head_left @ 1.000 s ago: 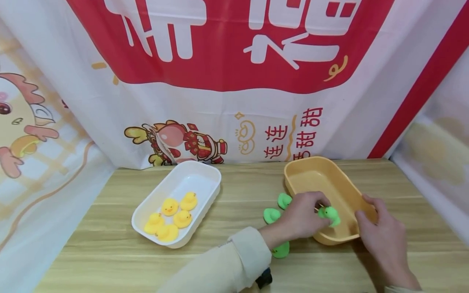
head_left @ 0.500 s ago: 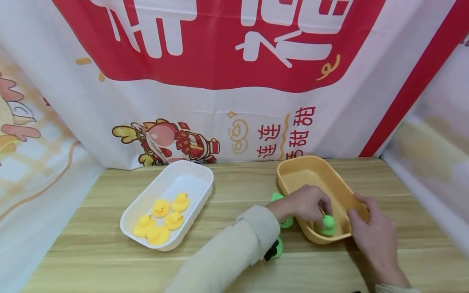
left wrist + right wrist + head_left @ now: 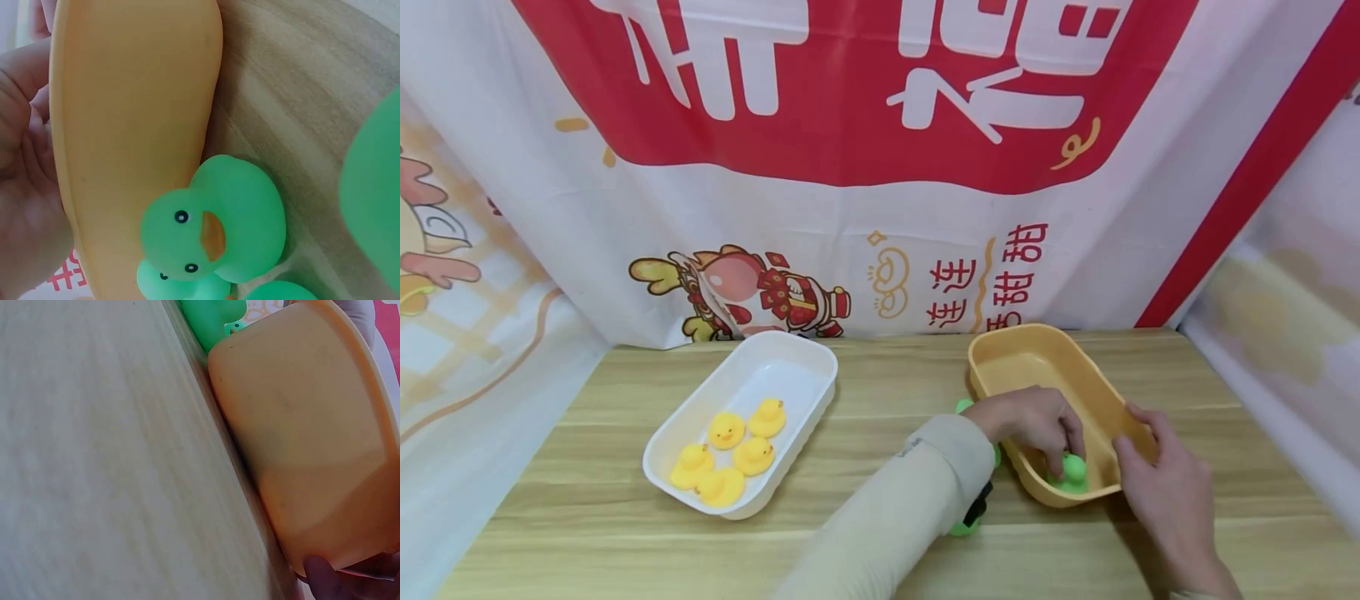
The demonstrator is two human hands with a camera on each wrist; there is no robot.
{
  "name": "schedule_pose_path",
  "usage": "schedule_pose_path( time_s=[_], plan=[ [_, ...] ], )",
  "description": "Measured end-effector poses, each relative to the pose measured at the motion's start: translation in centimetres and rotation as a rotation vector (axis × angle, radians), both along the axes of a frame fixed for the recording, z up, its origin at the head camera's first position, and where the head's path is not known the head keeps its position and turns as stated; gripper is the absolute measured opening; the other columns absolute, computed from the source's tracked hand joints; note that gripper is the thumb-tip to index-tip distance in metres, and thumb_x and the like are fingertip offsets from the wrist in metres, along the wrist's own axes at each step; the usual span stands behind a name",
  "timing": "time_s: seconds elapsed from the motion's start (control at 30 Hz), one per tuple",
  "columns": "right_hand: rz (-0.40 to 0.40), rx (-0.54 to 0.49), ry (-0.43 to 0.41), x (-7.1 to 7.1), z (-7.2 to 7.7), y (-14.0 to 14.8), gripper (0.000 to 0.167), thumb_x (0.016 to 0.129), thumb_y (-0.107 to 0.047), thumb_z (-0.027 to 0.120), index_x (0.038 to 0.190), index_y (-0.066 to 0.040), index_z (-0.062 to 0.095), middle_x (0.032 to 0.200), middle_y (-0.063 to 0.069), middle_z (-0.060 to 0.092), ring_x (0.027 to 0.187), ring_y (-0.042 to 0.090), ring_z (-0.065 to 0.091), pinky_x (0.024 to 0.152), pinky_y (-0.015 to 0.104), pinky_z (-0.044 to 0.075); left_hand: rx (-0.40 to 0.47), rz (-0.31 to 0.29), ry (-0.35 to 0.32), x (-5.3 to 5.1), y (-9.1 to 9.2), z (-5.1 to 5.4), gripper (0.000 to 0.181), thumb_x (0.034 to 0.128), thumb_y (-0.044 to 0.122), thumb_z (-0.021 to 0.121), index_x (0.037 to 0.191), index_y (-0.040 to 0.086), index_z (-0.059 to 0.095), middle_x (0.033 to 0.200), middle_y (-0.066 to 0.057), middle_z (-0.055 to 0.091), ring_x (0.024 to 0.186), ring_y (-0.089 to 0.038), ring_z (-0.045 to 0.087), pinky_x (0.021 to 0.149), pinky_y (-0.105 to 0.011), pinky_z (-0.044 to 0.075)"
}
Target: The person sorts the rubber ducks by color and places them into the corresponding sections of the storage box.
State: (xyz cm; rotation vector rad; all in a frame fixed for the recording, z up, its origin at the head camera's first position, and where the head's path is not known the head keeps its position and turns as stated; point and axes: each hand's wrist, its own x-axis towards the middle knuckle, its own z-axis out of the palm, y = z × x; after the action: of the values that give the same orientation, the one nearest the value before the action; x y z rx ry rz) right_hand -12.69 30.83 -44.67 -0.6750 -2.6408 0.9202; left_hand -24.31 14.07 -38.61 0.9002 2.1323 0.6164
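Observation:
In the head view, my left hand [image 3: 1037, 421] reaches over the side of the orange tray [image 3: 1037, 371], its fingertips around a green duck [image 3: 1075, 475] low at the near end. My right hand [image 3: 1172, 492] grips the tray's right rim, thumb and fingers on either side. Other green ducks [image 3: 965, 527] lie left of the tray, partly covered by my left arm. The left wrist view has my left hand [image 3: 28, 187] across the tray wall [image 3: 134, 100], with a green duck [image 3: 237, 212] outside. My right fingers [image 3: 322, 578] touch the tray [image 3: 306, 437] in the right wrist view.
A white tray [image 3: 778, 358] with several yellow ducks [image 3: 752, 455] stands on the left of the wooden table [image 3: 647, 550]. A printed red and white cloth [image 3: 850, 208] hangs right behind both trays.
My left hand has moved the green duck down and toward the near end of the orange tray. My right hand keeps its grip on the rim. The head view has shifted slightly.

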Motion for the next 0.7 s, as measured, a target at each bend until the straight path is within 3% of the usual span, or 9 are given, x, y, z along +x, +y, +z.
schedule_pose_path(
  time_s=[0.33, 0.5, 0.7],
  plan=[
    [-0.010, -0.004, 0.026, 0.01, -0.16, -0.12, 0.050, 0.106, -0.036, 0.058, 0.154, -0.024, 0.058, 0.149, 0.032, 0.059, 0.125, 0.056, 0.057, 0.086, 0.057, 0.045, -0.048, 0.009, 0.030, 0.01, 0.07, -0.03, 0.021, 0.0851, 0.006, 0.089, 0.096, 0.023, 0.084, 0.089, 0.020, 0.074, 0.094, 0.003, 0.059, 0.086, -0.009, 0.046],
    [-0.013, -0.017, 0.026, -0.07, -0.25, -0.09, 0.050, 0.106, -0.035, 0.058, 0.155, -0.024, 0.057, 0.151, 0.031, 0.057, 0.131, 0.058, 0.055, 0.094, 0.063, 0.045, -0.050, 0.001, 0.000, -0.20, 0.02, -0.03, 0.022, 0.0863, 0.005, 0.088, 0.099, 0.022, 0.084, 0.092, 0.019, 0.074, 0.095, 0.002, 0.059, 0.087, -0.010, 0.046],
    [-0.016, -0.032, 0.018, 0.02, -0.12, -0.10, 0.050, 0.106, -0.035, 0.057, 0.155, -0.023, 0.057, 0.154, 0.029, 0.055, 0.134, 0.058, 0.053, 0.098, 0.064, 0.045, -0.024, -0.049, -0.068, -0.52, -0.08, 0.05, 0.024, 0.0880, 0.007, 0.086, 0.107, 0.021, 0.083, 0.099, 0.017, 0.073, 0.095, -0.001, 0.059, 0.086, -0.012, 0.048]
  ],
)
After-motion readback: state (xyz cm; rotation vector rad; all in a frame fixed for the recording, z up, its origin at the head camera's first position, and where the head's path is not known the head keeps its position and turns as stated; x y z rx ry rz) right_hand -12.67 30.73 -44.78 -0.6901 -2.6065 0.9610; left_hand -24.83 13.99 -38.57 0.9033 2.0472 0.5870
